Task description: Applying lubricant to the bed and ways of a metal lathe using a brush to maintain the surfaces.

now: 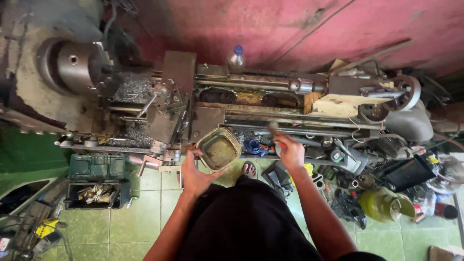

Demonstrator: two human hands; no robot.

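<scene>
Red wall (290, 24), green tiled floor (135, 217)

I count two hands of mine, the left hand (195, 175) and the right hand (291, 151). One square tin (219, 149) of murky liquid, one brush (273, 131), one lathe (232, 104) with one chuck (77, 65). One clear bottle (236, 60) with a blue cap, one green toolbox (96, 180), one yellow-green canister (384, 204), and one bare foot (249, 169) showing
</scene>
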